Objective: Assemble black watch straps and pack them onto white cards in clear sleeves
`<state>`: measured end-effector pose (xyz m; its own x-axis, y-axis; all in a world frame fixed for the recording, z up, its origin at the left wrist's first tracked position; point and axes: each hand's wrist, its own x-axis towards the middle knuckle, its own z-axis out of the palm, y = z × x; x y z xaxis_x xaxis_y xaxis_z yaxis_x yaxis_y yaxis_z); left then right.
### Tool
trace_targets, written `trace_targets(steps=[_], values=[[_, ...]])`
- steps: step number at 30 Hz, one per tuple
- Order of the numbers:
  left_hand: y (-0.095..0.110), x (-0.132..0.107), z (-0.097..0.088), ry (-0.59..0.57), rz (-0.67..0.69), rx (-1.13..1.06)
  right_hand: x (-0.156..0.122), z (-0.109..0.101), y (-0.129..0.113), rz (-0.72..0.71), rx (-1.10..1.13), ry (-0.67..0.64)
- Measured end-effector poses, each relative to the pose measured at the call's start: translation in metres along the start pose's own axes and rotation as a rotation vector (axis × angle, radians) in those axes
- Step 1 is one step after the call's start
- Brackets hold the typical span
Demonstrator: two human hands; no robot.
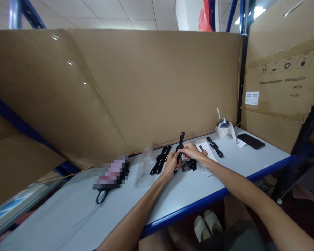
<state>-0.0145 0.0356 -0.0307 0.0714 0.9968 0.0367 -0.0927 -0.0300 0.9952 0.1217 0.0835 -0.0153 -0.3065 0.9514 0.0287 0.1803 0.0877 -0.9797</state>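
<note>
A black watch-shaped piece [181,138], with a wider middle and long narrow ends, stands upright in my left hand [171,164], whose fingers wrap round its lower part. My right hand [190,151] comes in from the right, fingertips pinched at the middle of the same piece; the exact contact is partly hidden. Just left of my left hand, black pieces of the same shape [160,161] lie side by side. Under my right hand are small black parts in clear wrapping [187,166], beside a printed sheet [211,153]. Another black piece [214,146] lies right of the sheet.
A clear plastic bag [144,167] and a blurred-out pouch with a black loop [101,196] lie to the left. At back right are a lidded cup [223,129] and a phone [251,141]. Cardboard walls [157,87] close off the table's back and right side.
</note>
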Motion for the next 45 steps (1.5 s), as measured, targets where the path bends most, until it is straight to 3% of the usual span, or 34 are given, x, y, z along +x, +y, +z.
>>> trace_targets(steps=[9,13,15,18,21,23,28,33,36,41,45], values=[[0.002,-0.002,0.0,-0.03,0.025,-0.003,-0.007,-0.001,-0.009,0.0,-0.029,0.012],[0.001,-0.001,0.0,0.026,-0.011,-0.015,-0.002,-0.008,-0.011,-0.021,-0.092,0.037],[0.0,0.0,0.0,0.064,-0.034,-0.043,0.001,-0.019,-0.014,-0.057,-0.211,0.134],[0.0,0.002,-0.002,0.097,-0.052,-0.076,0.001,-0.042,-0.017,-0.138,-0.558,0.252],[0.0,0.002,-0.004,0.1,-0.068,-0.088,-0.004,-0.057,-0.018,-0.167,-0.917,0.243],[0.0,0.001,-0.004,0.093,-0.071,-0.085,-0.008,-0.058,-0.017,-0.168,-1.034,0.17],[0.0,0.0,-0.002,0.085,-0.072,-0.071,-0.015,-0.041,-0.015,-0.248,-1.122,-0.048],[0.0,0.001,-0.002,0.086,-0.083,-0.08,-0.018,-0.027,-0.013,-0.213,-1.203,-0.131],[0.0,0.002,-0.002,0.085,-0.087,-0.104,-0.017,-0.027,-0.013,-0.208,-1.186,-0.137],[0.002,0.002,-0.005,0.125,-0.103,-0.168,-0.014,-0.03,-0.011,-0.235,-1.126,0.0],[0.003,0.003,-0.007,0.135,-0.132,-0.222,-0.013,-0.031,-0.011,-0.269,-1.105,-0.03]])
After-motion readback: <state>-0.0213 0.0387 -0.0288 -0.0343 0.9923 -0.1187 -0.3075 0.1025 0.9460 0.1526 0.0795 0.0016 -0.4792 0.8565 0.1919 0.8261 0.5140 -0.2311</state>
